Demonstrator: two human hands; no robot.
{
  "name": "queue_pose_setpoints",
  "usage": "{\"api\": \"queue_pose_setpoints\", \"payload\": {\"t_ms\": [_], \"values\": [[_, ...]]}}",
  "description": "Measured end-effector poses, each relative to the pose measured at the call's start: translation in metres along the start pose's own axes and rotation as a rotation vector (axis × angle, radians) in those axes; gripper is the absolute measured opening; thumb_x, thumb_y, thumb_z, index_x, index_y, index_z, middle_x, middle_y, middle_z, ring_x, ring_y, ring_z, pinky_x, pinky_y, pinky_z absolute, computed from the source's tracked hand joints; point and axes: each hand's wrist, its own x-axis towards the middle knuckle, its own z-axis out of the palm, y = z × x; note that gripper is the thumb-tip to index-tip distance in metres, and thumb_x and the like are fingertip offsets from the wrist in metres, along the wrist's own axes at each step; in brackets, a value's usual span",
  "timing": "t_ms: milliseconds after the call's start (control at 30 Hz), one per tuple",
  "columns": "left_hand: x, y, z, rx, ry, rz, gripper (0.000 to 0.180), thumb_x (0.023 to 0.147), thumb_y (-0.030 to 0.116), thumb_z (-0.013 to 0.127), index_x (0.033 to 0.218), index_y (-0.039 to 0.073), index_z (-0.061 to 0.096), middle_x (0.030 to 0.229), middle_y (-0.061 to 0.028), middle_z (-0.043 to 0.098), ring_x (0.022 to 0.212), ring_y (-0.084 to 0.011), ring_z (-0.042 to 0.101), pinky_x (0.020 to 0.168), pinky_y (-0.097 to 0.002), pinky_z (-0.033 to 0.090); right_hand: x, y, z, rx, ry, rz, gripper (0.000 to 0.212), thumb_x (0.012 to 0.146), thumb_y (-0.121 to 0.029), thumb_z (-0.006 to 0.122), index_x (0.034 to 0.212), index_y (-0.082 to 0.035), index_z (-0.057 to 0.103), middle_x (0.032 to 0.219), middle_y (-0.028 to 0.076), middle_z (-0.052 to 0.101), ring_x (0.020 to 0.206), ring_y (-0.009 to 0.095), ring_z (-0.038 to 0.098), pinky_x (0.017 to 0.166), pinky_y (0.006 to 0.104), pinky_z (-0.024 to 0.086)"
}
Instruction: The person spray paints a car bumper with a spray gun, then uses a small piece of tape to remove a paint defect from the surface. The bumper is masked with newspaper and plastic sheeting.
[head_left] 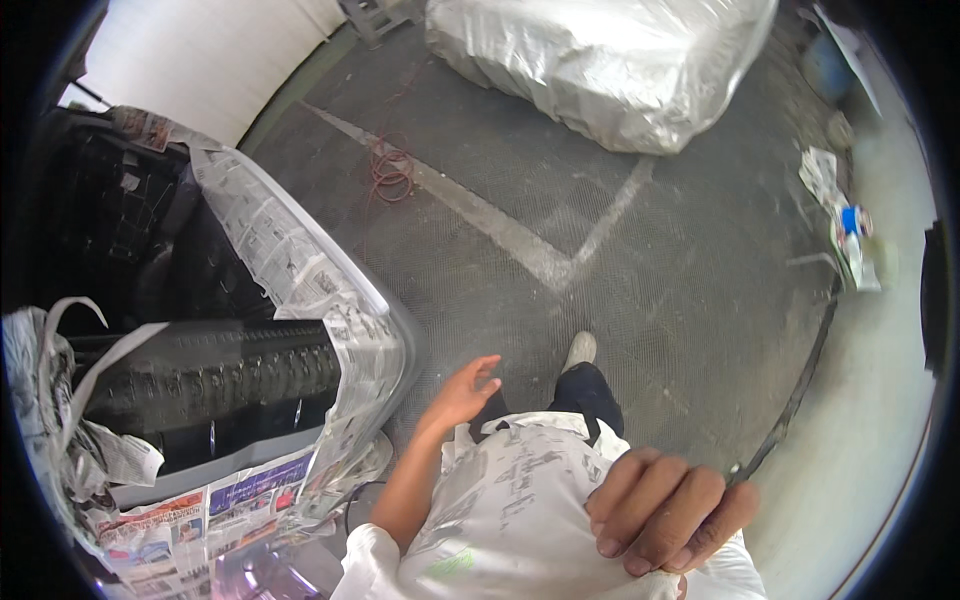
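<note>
My left hand (467, 392) hangs in front of my white, stained shirt (510, 500), fingers apart and holding nothing. To its left stands a vehicle body with a black-lined open compartment (110, 200), its edges masked with newspaper (265, 235). My right hand (668, 512) is raised close to my chest on the right, fingers curled and pressed together. What it grips, if anything, is hidden behind the fingers. Loose paper strips (85, 390) hang at the compartment's near left side.
A large shape under a silver cover (610, 60) stands at the far side. A thin red hose (390, 175) lies coiled on the dark floor (480, 290). Along the right wall (860, 420) runs a dark hose (800, 395), with crumpled paper (822, 175) and a blue-and-white can-like item (855, 221) farther back.
</note>
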Motion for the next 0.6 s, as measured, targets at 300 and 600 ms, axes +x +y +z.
{"api": "queue_pose_setpoints", "payload": {"t_ms": [300, 600], "values": [[0.104, 0.076, -0.021, -0.184, 0.309, -0.043, 0.043, 0.097, 0.026, 0.076, 0.132, 0.009, 0.058, 0.129, -0.0128, 0.064, 0.113, -0.023, 0.068, 0.094, -0.0382, 0.056, 0.072, 0.097, -0.198, -0.473, 0.189, 0.754, 0.033, 0.095, -0.03, 0.081, 0.105, -0.004, 0.064, 0.089, 0.004, 0.067, 0.081, 0.014, 0.063, 0.07, 0.0297, 0.053], [0.235, 0.068, -0.165, -0.694, 0.787, -0.12, 0.033, 0.092, 0.008, 0.073, 0.075, 0.007, 0.045, 0.069, -0.0005, 0.058, 0.071, -0.0135, 0.061, 0.068, -0.0318, 0.049, 0.109, 0.311, -0.363, -0.762, 0.108, 1.214, 0.018, 0.102, -0.023, 0.073, 0.1, -0.007, 0.065, 0.08, -0.003, 0.064, 0.072, 0.005, 0.059, 0.067, 0.022, 0.048]]}}
